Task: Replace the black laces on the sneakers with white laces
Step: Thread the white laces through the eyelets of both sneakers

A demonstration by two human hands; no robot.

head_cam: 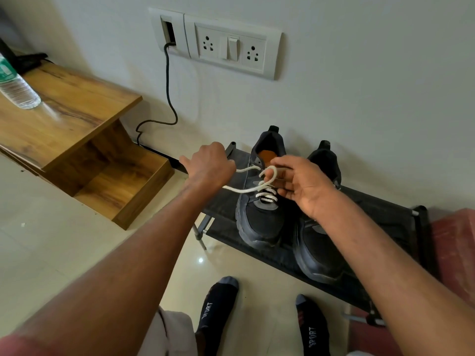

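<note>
- Gripping one end of the white lace (253,187), the left hand (209,165) was fisted at mid-frame and pulled it taut leftward.
- At centre right, the right hand (302,185) pinched a loop of lace above the left sneaker (259,222), already threaded white, on the rack (385,211).
- Beside it, the other sneaker (318,255) was partly hidden by the arm.
- Soft, light and limp, the lace probably handles best near its tips, kept under tension.

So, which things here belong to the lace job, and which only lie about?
Job: white lace, left sneaker, right sneaker, left hand, right hand.
Lying about: water bottle, wooden shelf, black cable, wall sockets.
</note>
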